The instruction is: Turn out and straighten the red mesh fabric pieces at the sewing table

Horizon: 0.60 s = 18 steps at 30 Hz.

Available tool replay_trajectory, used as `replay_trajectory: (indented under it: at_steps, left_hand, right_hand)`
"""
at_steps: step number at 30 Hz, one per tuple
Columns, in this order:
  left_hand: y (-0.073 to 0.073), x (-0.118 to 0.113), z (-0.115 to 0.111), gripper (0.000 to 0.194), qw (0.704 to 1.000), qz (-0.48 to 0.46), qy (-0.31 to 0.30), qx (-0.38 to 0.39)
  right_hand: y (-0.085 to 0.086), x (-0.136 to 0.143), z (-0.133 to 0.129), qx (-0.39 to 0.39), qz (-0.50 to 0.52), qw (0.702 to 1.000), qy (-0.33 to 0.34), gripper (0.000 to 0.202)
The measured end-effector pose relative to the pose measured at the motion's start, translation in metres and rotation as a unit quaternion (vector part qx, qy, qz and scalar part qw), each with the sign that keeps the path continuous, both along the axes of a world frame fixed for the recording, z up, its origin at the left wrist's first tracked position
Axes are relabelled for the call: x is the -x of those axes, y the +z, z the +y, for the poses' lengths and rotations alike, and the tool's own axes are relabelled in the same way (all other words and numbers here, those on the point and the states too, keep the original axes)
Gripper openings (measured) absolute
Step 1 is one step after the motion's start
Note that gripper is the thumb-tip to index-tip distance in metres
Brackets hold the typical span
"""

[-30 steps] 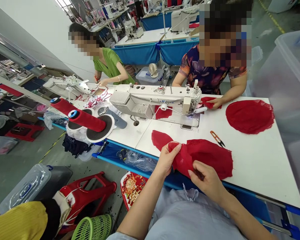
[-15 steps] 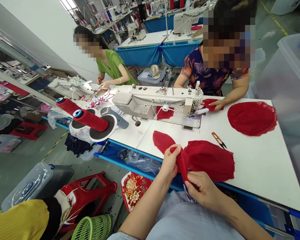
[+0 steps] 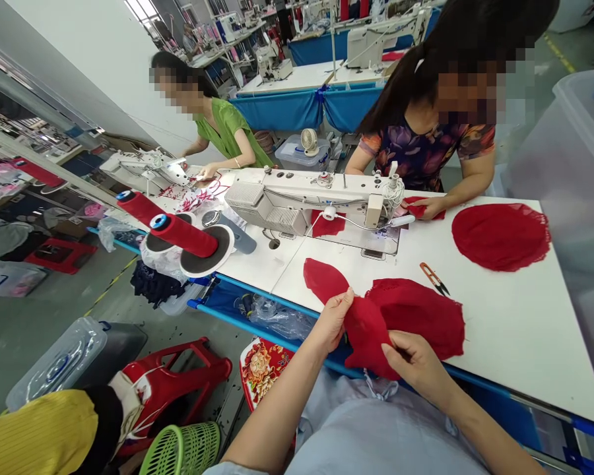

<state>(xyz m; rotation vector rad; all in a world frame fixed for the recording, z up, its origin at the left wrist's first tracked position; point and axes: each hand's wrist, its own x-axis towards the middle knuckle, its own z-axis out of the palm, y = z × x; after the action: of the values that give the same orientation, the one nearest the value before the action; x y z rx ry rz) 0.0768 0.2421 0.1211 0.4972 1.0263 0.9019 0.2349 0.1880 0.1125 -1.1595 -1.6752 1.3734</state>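
Note:
My left hand (image 3: 334, 320) pinches the upper left edge of a red fabric piece (image 3: 369, 333). On its right edge, my right hand (image 3: 413, 363) grips the same cloth between thumb and fingers. The piece hangs spread between both hands over the table's front edge. Behind it lies a stack of red fabric pieces (image 3: 426, 316), partly covered by the held cloth. Another red piece (image 3: 321, 277) lies flat just beyond my left hand. Thread snips (image 3: 434, 278) with orange handles rest on the white table (image 3: 505, 323) beyond the stack.
A white sewing machine (image 3: 317, 194) stands across the table. Opposite, a person in a floral top (image 3: 426, 152) handles red cloth. A round red fabric stack (image 3: 501, 236) lies at the right. Red thread cones (image 3: 183, 235) and a grey bottle (image 3: 230, 231) stand left.
The red piece, bunched narrow between my hands before, is now opened out into a broad flat shape. My right hand has shifted slightly right. The person opposite has turned their head.

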Motion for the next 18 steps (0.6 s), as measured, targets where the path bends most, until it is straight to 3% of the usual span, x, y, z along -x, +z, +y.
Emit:
replay_trajectory:
  at_steps: [4, 8, 12, 18]
  left_hand:
    - [0.011, 0.003, 0.0, 0.036, 0.998, 0.043, -0.022, -0.034]
    - [0.012, -0.006, 0.002, 0.035, 0.998, 0.018, 0.064, -0.011]
    - [0.003, -0.016, 0.003, 0.036, 0.989, -0.031, 0.144, 0.023]
    - [-0.015, -0.016, 0.008, 0.04, 0.984, -0.057, 0.144, 0.092]
  right_hand:
    - [0.0, -0.002, 0.001, 0.0, -0.001, 1.0, 0.011, 0.034]
    - [0.004, 0.004, -0.004, -0.03, -0.012, 0.998, 0.05, 0.033]
    - [0.009, 0.012, -0.011, -0.071, -0.033, 0.992, 0.096, 0.03]
    - [0.007, 0.016, -0.015, -0.068, -0.038, 0.993, 0.091, 0.032]
